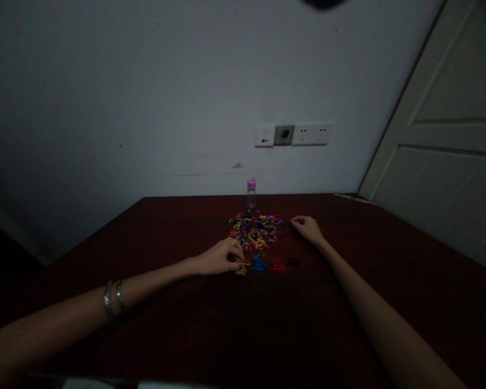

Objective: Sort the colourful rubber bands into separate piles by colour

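A mound of small multicoloured rubber bands lies spread on the dark red table. In front of it sit separate little piles: yellow bands, blue bands, red bands and dark bands. My left hand is over the yellow pile, thumb and forefinger closed on a yellow rubber band. Just right of the mound, my right hand has its fingertips pinched together. Something small and dark seems to be at those fingertips, too dim to make out.
A clear bottle with a pink lid stands behind the mound, close to the wall. Sockets and switches are mounted on the wall above the table. A white door is at the right.
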A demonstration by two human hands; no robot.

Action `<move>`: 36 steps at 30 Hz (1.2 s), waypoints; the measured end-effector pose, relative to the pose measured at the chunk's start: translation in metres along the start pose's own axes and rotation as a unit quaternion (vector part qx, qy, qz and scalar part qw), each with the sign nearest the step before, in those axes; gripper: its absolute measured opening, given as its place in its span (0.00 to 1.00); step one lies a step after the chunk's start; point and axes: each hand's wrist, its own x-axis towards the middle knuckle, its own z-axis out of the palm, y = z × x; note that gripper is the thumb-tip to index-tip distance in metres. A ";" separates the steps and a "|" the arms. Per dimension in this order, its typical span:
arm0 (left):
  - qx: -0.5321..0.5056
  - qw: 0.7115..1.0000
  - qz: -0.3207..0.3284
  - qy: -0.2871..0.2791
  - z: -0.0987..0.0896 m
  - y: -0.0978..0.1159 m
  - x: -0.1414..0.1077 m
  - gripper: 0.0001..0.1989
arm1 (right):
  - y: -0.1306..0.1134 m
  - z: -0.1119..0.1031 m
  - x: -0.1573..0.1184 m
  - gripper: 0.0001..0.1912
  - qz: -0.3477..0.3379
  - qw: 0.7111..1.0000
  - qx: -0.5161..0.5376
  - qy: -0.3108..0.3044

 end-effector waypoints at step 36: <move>-0.090 0.767 -0.381 0.509 -0.030 -0.203 0.027 0.13 | -0.002 0.001 -0.002 0.12 -0.036 0.998 -0.049 -0.015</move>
